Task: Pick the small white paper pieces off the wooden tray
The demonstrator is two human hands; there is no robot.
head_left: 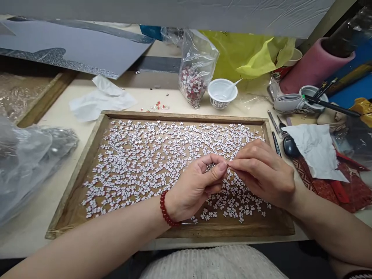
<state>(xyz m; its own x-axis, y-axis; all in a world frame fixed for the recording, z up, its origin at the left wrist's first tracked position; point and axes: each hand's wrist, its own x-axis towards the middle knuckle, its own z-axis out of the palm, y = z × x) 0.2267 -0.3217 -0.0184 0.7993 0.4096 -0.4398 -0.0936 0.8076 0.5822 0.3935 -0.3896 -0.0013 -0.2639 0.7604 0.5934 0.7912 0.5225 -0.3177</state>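
My left hand [202,182], with a red bead bracelet [165,209] at the wrist, is curled above the tray. Several small silvery metal pieces [209,167] show in the hollow behind its thumb and forefinger. The fingertips of my right hand [263,172] are pinched together and meet the left thumb and forefinger tips. Whatever lies between the fingertips is too small to name. Beneath both hands, many small whitish, butterfly-like pieces [139,162] lie spread over the brown bottom of a shallow wooden-framed tray [197,231].
Behind the tray stand a clear bag of red and white pieces [194,83] and a white bowl [222,93] with a spoon. Loose red beads [158,105] and tissue [101,99] lie nearby. Plastic bags [31,159] are left; crumpled paper [315,149] and pens [276,144] are right.
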